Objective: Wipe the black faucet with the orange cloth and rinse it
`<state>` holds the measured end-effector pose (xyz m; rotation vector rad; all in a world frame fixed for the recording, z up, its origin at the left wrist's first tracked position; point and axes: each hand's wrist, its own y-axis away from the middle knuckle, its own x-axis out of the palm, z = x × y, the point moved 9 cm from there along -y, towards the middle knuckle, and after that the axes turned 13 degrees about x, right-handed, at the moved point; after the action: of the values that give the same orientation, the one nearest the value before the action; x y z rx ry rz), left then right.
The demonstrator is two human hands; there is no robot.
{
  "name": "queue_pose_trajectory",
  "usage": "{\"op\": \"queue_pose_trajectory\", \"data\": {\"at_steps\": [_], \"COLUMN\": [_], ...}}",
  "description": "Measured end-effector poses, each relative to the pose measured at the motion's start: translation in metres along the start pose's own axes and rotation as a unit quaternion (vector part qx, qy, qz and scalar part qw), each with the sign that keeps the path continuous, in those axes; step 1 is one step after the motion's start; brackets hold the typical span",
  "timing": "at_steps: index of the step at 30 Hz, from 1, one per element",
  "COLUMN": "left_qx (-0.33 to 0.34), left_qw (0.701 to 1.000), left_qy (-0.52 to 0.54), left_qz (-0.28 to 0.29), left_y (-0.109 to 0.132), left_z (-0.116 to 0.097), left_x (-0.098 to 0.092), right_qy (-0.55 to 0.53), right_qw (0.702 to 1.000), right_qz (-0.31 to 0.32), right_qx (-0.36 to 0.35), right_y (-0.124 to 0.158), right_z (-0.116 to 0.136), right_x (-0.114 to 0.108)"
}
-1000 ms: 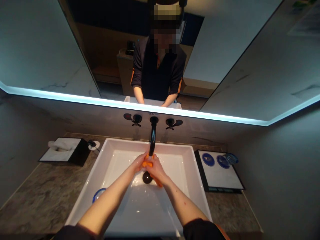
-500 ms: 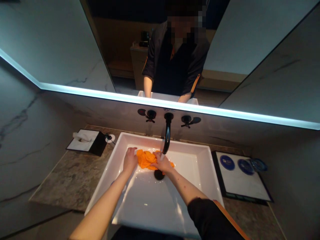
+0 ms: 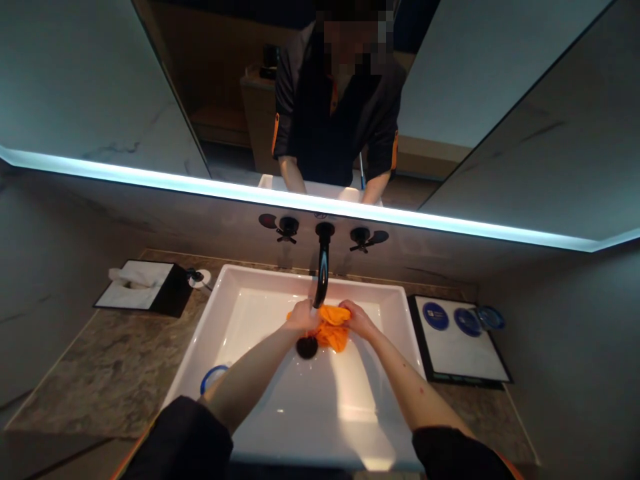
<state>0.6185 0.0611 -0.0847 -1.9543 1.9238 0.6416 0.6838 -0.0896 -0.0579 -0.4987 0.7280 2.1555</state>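
2 bare forearms are reaching out from dark sleeves over a white sink (image 3: 210, 347), converging at its middle. Both hands are gripping one orange cloth (image 3: 334, 328): the left hand (image 3: 302, 316) is closed on its left end and the right hand (image 3: 356, 319) is closed on its right end, so the cloth is bunching between them just above the dark drain (image 3: 307, 347). It is being held directly under the black spout (image 3: 321, 277), seemingly so that any water falls on the fabric and runs straight down the drain; whether water is flowing is hard to tell. A blue-rimmed round thing (image 3: 214, 377) is lying at the sink's near left edge, well apart from the hands. Farther back, a tissue box (image 3: 140, 295) is sitting on the stone counter (image 3: 100, 360) to the left and a dark-framed tray (image 3: 463, 343) with 2 blue discs to the right, both clear of the splash zone. 2 black handles (image 3: 287, 227) are flanking the spout on the wall, below the lit mirror (image 3: 100, 100).
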Motion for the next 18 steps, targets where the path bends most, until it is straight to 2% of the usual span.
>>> {"op": "queue_pose_trajectory", "data": {"at_steps": [2,5,7,10,13,15,18], "left_qx": [0.002,-0.005,-0.020,-0.037,-0.044,-0.041,0.021], "left_qw": [1.000,1.000,1.000,0.998,0.992,0.990,0.994], "left_qy": [-0.012,-0.006,0.008,0.000,-0.041,-0.059,-0.100], "left_qz": [-0.016,-0.015,-0.019,-0.059,-0.113,-0.118,-0.048], "left_y": [0.003,0.013,0.026,0.048,0.066,0.070,0.058], "left_z": [-0.008,-0.008,0.001,0.017,0.029,0.030,0.010], "left_x": [-0.014,-0.039,-0.059,-0.093,-0.120,-0.123,-0.096], "right_qy": [0.015,0.005,-0.017,-0.047,-0.070,-0.074,-0.061], "right_qw": [0.999,0.996,0.994,0.991,0.990,0.991,0.993], "right_qz": [0.039,0.091,0.107,0.117,0.107,0.092,0.085], "right_qx": [0.024,0.009,-0.017,-0.034,-0.058,-0.065,-0.050], "right_y": [0.002,-0.003,-0.012,-0.029,-0.037,-0.036,-0.026], "right_z": [-0.001,0.019,0.043,0.076,0.100,0.103,0.093], "right_x": [0.004,0.032,0.057,0.092,0.107,0.102,0.081]}}
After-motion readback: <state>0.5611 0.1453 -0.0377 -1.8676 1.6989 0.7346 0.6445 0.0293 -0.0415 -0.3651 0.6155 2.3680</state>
